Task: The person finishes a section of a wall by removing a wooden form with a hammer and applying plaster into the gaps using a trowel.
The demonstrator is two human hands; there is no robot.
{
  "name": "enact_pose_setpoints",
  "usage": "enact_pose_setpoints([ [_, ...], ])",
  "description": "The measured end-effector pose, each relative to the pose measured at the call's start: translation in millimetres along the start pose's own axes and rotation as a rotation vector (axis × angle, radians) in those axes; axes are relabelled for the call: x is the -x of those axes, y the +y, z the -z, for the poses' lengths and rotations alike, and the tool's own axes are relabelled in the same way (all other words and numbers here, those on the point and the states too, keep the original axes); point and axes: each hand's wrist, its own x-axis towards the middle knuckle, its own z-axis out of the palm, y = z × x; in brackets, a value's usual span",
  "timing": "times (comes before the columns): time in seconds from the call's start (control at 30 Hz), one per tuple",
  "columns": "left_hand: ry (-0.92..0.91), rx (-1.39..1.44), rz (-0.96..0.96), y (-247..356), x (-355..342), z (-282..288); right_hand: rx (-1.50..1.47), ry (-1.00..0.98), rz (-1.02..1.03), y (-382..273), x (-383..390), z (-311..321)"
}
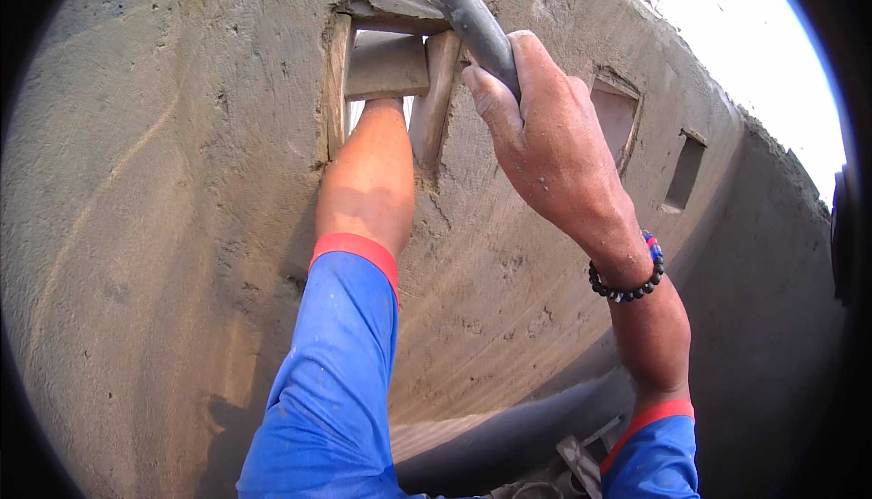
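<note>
1. Gray bar (468, 13): up high, in front of the wall (227, 163). The right hand (554, 140) is wrapped around its low end.
2. Square hole (391, 24): wood strips (436, 90) line both sides. The left arm (368, 172) goes in; the left hand is hidden, so I cannot tell its grip.
3. Two more holes (686, 172) sit to the right.
4. The wall's top edge (668, 40) slopes down, with bright open space past it.

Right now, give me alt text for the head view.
A person's right hand grips a grey cylindrical bar; the blue-sleeved left arm reaches into a wood-framed opening in a grey-brown wall, left hand hidden.
</note>
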Motion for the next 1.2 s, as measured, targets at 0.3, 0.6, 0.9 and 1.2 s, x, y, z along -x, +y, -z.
enact_pose_setpoints([
  [0.3, 0.046, 0.904, 0.417, 21.6, 10.9, 28.0, -0.063, -0.168, -0.127, 28.9, 0.8, -17.2],
  [0.6, 0.105, 1.595, 0.667, 39.4, 67.7, 69.1, -0.158, -0.245, -0.062, 29.5, 3.0, -5.7],
  [0.9, -0.024, 1.559, 0.526, 28.6, 73.5, 85.2, -0.059, -0.191, 0.049, 14.0, 6.4, -10.7],
  [1.2, -0.057, 1.839, 0.560, -29.8, 64.1, 84.3, 0.110, -0.498, -0.074, 23.7, -11.1, -50.8],
])
